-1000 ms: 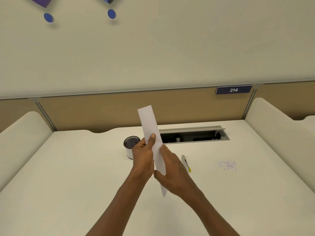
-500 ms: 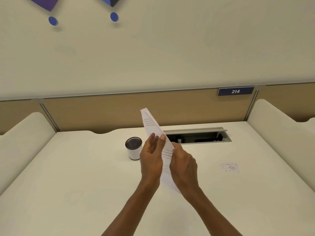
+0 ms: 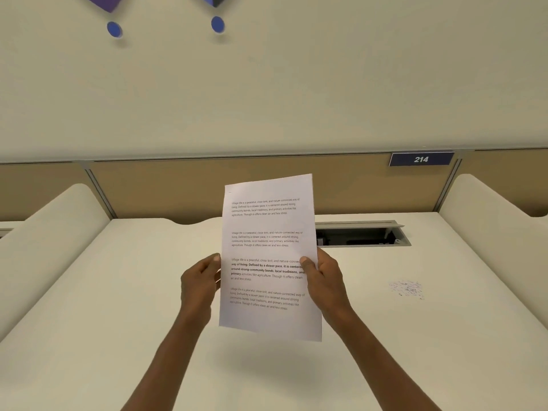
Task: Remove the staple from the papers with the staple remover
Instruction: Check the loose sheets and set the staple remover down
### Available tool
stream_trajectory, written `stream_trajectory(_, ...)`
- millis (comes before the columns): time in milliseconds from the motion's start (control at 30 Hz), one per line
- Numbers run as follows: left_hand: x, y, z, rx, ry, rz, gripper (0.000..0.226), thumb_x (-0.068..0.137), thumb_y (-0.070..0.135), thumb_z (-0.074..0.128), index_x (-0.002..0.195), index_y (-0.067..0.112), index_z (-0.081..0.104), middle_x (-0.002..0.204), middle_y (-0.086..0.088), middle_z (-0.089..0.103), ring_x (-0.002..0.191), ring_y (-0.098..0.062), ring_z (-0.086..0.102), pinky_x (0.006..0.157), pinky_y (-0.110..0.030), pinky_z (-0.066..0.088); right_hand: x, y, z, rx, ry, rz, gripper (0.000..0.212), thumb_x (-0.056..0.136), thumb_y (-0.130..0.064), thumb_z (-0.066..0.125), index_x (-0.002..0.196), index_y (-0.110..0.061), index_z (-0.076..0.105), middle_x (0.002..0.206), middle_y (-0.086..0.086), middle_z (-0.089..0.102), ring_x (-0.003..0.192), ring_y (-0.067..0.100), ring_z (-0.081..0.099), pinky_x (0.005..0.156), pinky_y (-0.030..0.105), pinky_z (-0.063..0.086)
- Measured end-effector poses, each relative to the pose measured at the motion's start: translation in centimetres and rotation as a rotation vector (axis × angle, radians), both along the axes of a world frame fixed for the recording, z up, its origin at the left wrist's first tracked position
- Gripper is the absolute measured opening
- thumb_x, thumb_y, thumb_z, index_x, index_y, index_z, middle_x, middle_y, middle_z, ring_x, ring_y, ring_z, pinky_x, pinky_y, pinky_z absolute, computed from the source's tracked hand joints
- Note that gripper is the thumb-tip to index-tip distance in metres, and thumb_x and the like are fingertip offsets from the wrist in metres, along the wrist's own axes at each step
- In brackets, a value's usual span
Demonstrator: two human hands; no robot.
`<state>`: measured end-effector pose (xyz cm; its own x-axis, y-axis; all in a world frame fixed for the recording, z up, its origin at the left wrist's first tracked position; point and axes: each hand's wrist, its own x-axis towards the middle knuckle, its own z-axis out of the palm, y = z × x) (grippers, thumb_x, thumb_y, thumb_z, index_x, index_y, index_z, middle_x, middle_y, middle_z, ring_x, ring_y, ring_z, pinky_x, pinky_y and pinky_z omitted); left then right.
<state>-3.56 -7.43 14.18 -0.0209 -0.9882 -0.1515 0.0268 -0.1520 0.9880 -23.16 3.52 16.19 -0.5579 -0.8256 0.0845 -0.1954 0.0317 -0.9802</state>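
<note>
both hands point(image 3: 201, 280) point(image 3: 326, 277) hold papers point(image 3: 268, 253) upright, hiding desk point(image 3: 118, 292) behind; scraps point(image 3: 406, 289) on rt.

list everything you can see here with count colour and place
papers: one held set, white with black print, upright above the middle of the desk
desk: one, cream, fills the lower half
speckled patch: one, dark flecks, on the desk to the right
cable hatch: one, grey frame, dark inside, open at the back of the desk, right of the papers
number plate: one, dark blue with white 214, on the tan back panel
wall dots: two, blue, top left
left hand: holds the papers' left edge
right hand: holds the right edge, thumb on the front
</note>
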Motion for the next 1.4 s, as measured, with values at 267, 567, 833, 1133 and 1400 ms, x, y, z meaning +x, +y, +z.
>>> stream_trajectory(267, 4.7, -0.1, -1.7, 0.026, 0.098, 0.027, 0.016, 0.093, 0.013, 0.07, 0.109, 0.013, 0.075, 0.102, 0.0, 0.078, 0.09, -0.02, 0.073, 0.078, -0.036, 0.058, 2.8, -1.5, -2.3, 0.086, 0.034, 0.022, 0.016, 0.098, -0.016, 0.047, 0.112, -0.015, 0.054, 0.107, -0.002, 0.067, 0.096, 0.017, 0.065, 0.084, 0.042, 0.055)
stream_trajectory(567, 10.7, -1.9, -5.0, 0.098, 0.076, 0.186, 0.017, 0.084, 0.016, 0.08, 0.102, 0.015, 0.078, 0.1, -0.002, 0.078, 0.091, -0.021, 0.073, 0.087, -0.036, 0.057, 8.3, -4.4, -5.2, 0.22, 0.011, 0.142, 0.019, 0.097, -0.017, 0.046, 0.116, -0.016, 0.049, 0.113, -0.003, 0.063, 0.101, 0.016, 0.062, 0.087, 0.038, 0.054)
stream_trajectory(833, 16.3, -4.8, -8.1, 0.107, -0.062, 0.327, 0.022, 0.086, 0.015, 0.078, 0.108, 0.014, 0.076, 0.102, 0.0, 0.073, 0.099, -0.017, 0.066, 0.091, -0.027, 0.048, 13.9, -8.2, -9.5, 0.367, 0.056, 0.152, 0.015, 0.088, -0.01, 0.055, 0.1, -0.011, 0.063, 0.093, -0.004, 0.066, 0.083, 0.014, 0.062, 0.066, 0.022, 0.049)
stream_trajectory(1133, 20.4, -9.2, -12.9, 0.179, -0.197, 0.357, 0.025, 0.086, 0.016, 0.078, 0.11, 0.012, 0.076, 0.105, -0.002, 0.072, 0.101, -0.016, 0.065, 0.093, -0.026, 0.046, 17.2, -12.9, -13.9, 0.494, 0.052, 0.119, 0.017, 0.079, -0.01, 0.069, 0.095, -0.013, 0.063, 0.075, -0.006, 0.065, 0.07, 0.008, 0.061, 0.056, 0.015, 0.042)
stream_trajectory(1400, 20.2, -11.4, -15.8, 0.147, -0.499, 0.301, 0.023, 0.091, 0.019, 0.071, 0.111, 0.01, 0.076, 0.113, -0.008, 0.075, 0.11, -0.024, 0.066, 0.097, -0.03, 0.045, 17.3, -15.6, -17.5, 0.559, 0.108, 0.132, 0.012, 0.081, -0.007, 0.061, 0.092, -0.012, 0.062, 0.081, -0.003, 0.064, 0.075, 0.012, 0.059, 0.06, 0.02, 0.045)
